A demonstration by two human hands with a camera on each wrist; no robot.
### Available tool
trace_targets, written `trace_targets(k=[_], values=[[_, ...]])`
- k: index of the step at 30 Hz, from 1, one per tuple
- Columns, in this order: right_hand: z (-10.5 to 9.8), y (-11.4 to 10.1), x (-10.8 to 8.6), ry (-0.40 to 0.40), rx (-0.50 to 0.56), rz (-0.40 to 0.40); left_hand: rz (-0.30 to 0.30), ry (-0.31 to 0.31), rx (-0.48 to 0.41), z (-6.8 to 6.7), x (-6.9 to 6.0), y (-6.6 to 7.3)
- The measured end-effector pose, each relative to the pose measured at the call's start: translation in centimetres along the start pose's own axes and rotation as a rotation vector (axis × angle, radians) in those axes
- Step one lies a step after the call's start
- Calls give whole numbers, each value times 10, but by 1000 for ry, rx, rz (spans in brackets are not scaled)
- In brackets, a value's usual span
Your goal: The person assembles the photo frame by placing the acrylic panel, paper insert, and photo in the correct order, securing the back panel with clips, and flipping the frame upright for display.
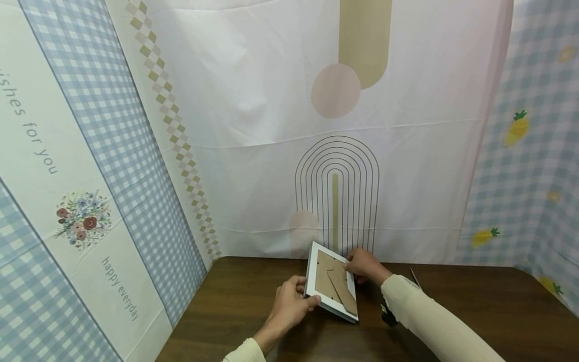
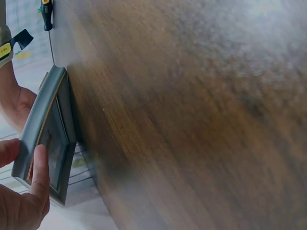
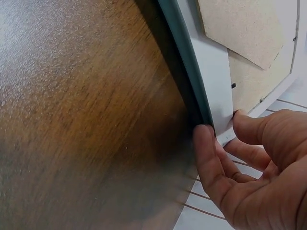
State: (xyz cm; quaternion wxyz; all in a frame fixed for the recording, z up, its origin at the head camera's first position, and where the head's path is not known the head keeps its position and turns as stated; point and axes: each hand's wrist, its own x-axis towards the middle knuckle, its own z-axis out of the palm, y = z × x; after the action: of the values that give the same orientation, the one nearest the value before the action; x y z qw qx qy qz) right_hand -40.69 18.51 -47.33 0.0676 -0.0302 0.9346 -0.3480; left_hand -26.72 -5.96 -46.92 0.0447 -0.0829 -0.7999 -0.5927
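Note:
A picture frame (image 1: pixel 311 274) is held tilted above the tabletop, its brown backing board (image 1: pixel 323 261) and stand flap (image 3: pixel 240 28) towards me. Its rim is white at the back; the outer side looks grey-green in the left wrist view. My left hand (image 1: pixel 288 306) grips the near left corner, with the thumb on the back and a finger (image 2: pixel 41 167) on the front side. At the far right edge, my right hand (image 3: pixel 268 163) pinches the rim between thumb and fingers. The picture side is mostly hidden, seen only at a slant in the left wrist view.
A screwdriver (image 2: pixel 46 14) with a black and yellow handle lies on the brown wooden table (image 1: pixel 244 286); my right forearm mostly hides it in the head view. Patterned cloths hang behind and at both sides. A black device (image 1: pixel 388 314) sits at my right wrist.

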Motion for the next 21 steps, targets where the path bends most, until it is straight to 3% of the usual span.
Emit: trace_targets(k=[11,12,13,18,19,21], values=[[-4,-10,-2,-26,-22,9,21,25,-30,1,-1,4],[0,0,9,-26,-28,-22,24,26,-34,1,-1,5],[0,-1,9,-23,-25,-30,25,28,-35,2,-1,5],[1,-11,8,75,-27,-149,35,27,-41,4,-1,6],[-3,-26,-4,108,-25,-150,35,27,-39,4,-1,6],[-2,-33,-5,164,-30,-194,39,29,-31,4,-1,6]])
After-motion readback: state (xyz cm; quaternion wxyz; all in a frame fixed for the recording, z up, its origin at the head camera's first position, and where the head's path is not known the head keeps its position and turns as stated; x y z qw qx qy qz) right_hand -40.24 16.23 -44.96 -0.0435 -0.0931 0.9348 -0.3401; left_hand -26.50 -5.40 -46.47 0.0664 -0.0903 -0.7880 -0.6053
